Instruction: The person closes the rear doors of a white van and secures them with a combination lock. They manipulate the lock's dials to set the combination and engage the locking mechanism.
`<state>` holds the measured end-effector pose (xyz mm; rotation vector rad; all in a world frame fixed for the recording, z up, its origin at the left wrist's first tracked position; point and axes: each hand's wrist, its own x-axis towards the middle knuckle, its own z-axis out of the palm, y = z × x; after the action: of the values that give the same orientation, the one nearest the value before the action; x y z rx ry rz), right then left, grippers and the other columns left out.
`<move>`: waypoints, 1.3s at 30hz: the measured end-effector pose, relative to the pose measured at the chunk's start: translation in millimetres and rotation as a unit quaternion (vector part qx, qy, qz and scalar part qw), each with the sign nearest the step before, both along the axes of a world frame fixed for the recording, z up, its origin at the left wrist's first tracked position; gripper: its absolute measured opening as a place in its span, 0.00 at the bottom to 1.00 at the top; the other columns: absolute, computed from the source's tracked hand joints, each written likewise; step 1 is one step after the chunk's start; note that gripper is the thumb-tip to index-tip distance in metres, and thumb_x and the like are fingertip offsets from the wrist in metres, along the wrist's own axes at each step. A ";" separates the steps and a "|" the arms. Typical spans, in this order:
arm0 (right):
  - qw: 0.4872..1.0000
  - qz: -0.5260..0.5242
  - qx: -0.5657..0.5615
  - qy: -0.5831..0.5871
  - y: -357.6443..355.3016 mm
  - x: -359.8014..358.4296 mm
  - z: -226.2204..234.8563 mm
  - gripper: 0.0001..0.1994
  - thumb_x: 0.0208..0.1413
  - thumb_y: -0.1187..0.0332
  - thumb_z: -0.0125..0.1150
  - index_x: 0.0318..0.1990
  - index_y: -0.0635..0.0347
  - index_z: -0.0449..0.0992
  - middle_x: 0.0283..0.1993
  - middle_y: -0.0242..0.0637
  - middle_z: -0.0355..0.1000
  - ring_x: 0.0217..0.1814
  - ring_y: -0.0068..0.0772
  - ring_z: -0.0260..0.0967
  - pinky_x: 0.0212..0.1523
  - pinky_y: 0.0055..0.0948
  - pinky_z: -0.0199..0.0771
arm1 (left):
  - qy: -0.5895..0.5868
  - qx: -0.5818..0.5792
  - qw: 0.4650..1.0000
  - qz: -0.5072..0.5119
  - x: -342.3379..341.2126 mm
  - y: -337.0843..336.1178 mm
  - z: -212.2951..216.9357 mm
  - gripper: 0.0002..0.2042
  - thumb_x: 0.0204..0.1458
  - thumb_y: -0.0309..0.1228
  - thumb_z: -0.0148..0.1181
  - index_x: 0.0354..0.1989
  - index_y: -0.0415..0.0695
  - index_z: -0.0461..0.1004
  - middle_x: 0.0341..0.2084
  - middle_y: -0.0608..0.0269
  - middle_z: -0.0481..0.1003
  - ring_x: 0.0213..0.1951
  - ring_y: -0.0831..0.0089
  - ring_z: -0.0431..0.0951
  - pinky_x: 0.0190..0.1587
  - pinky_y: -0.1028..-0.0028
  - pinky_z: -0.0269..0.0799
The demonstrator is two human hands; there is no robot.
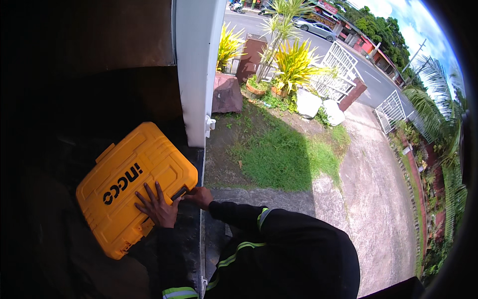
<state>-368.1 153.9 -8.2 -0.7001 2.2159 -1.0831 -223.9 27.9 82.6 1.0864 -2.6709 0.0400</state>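
A yellow-orange hard plastic tool case (114, 172) lies closed and at a slant on a dark surface, with dark lettering across its lid. My left hand (159, 207) rests on the lid near its front edge, fingers spread. At the case's near right corner, my right hand (200, 197) has its fingers closed at a black latch (179, 193). Part of that latch and the right fingertips are hidden. Another latch, orange (145, 229), sits farther along the same edge, below my left hand.
A white upright post (195, 74) rises just beyond the case. To the right lie grass (279, 154) and a concrete driveway (373, 199). Potted plants (294, 65), pale rocks (308, 103) and white gates (390, 111) stand farther out, with a road behind.
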 end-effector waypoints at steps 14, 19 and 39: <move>0.932 0.296 -0.125 0.166 10.8 -6.1 110.3 0.12 0.52 0.61 0.74 0.35 0.61 0.81 0.30 0.47 0.79 0.33 0.53 0.79 0.34 0.44 0.78 | 0.125 0.091 0.987 -0.036 15.8 1.8 20.6 0.39 0.54 0.53 0.69 0.71 0.48 0.67 0.74 0.45 0.55 0.76 0.39 0.48 0.73 0.35 0.44; 0.840 0.325 -0.202 0.385 -66.8 -14.5 215.0 0.14 0.54 0.64 0.74 0.41 0.64 0.82 0.43 0.45 0.82 0.46 0.49 0.80 0.48 0.43 0.79 | 0.464 0.093 0.866 0.163 94.7 58.5 -14.4 0.21 0.59 0.38 0.64 0.58 0.40 0.75 0.56 0.48 0.76 0.60 0.51 0.72 0.62 0.53 0.67; 0.655 0.554 -0.081 0.507 -230.4 98.3 100.8 0.36 0.66 0.35 0.49 0.78 0.34 0.58 0.84 0.44 0.43 0.86 0.53 0.36 0.78 0.64 0.33 | 0.796 0.382 0.322 0.341 204.8 -4.5 -84.8 0.27 0.60 0.33 0.65 0.66 0.40 0.65 0.55 0.59 0.72 0.55 0.68 0.72 0.57 0.60 0.68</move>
<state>-269.8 -76.5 92.6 -2.7529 1.6305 -0.1346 -19.2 23.4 -2.2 1.1316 -0.1636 -1.3779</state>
